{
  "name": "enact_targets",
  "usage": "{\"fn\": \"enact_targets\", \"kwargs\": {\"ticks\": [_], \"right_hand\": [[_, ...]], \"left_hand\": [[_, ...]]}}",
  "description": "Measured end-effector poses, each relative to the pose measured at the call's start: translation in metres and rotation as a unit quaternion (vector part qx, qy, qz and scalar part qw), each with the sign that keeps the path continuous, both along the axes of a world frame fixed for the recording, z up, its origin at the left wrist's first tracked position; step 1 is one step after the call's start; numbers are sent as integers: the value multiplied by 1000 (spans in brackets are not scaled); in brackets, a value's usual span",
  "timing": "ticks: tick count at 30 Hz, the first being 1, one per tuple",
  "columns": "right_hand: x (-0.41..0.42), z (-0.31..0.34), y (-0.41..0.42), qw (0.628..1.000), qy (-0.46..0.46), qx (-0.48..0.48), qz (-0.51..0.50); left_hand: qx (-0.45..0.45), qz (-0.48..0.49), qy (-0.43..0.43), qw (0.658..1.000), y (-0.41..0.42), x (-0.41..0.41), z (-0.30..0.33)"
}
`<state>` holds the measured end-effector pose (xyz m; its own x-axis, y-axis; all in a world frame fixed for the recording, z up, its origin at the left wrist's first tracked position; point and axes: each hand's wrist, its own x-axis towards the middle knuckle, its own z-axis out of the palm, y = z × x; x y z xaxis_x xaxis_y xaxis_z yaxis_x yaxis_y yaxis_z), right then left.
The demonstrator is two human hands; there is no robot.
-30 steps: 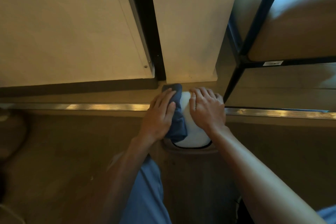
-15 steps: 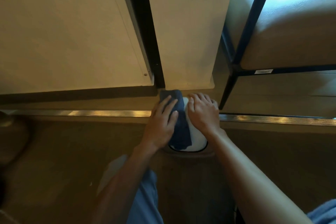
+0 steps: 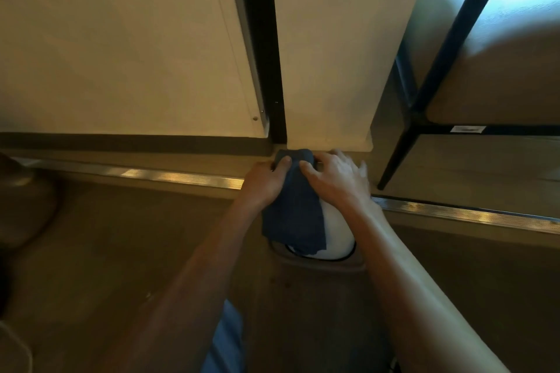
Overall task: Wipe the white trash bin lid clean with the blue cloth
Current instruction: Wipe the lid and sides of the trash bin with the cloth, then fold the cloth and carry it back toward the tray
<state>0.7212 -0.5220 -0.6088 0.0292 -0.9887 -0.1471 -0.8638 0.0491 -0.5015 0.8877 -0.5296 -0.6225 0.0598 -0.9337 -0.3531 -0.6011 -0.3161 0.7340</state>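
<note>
The left hand (image 3: pixel 266 180) is clenched on the far end of the blue cloth (image 3: pixel 292 209), thumb on top and fingers curled around its left edge. The right hand (image 3: pixel 336 180) lies flat and spread over the far part of the white trash bin lid (image 3: pixel 336 236), its thumb pressing on the cloth just beside the left thumb; it grips nothing that can be seen.

The cloth is dark blue, soft and creased. It drapes over the left half of the lid from the far edge to the near edge, where one corner hangs over the rim. The lid is smooth, domed and plain white, with a thin black line around its near rim; the right and near parts are uncovered. No writing shows on it.

The lid sits in a brown bin body (image 3: pixel 321 263) on the floor (image 3: pixel 121 251). Just beyond the lid rise a pale wall panel (image 3: pixel 327 54) and a black vertical strip (image 3: pixel 266 39). A metal floor strip (image 3: pixel 181 177) runs left and right of the lid. To the lid's right stands a black-framed piece of furniture (image 3: pixel 430 94) bearing a small white label (image 3: pixel 466 129), too blurred to read.
</note>
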Motion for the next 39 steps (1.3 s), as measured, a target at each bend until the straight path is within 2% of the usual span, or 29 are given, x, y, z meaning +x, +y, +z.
{"fn": "enact_targets", "kwargs": {"ticks": [2,6,8,13,15,20,25,28,33,39], "right_hand": [[0,2,0,1000,-18,-4,-7],[1,6,0,997,-61,-42,2],[3,6,3,993,-93,-74,16],[4,21,22,980,-165,-107,16],[2,33,32,977,-180,-117,5],[-7,77,58,967,-251,-33,-17],[-18,147,82,954,-294,49,-38],[-25,202,101,951,-300,66,-43],[-36,304,135,934,-341,89,-56],[-48,425,165,919,-387,68,-29]], "left_hand": [[-33,9,12,999,8,-2,-2],[-172,39,35,984,22,-5,-5],[-204,44,30,978,26,-7,-6],[-218,80,48,971,41,-11,16],[-198,80,63,975,51,-15,33],[-104,88,63,989,77,-25,82],[-68,86,108,988,105,-31,143],[-51,86,142,985,122,-36,195],[-86,60,50,993,150,-42,299],[-131,41,41,990,180,-46,431]]}}
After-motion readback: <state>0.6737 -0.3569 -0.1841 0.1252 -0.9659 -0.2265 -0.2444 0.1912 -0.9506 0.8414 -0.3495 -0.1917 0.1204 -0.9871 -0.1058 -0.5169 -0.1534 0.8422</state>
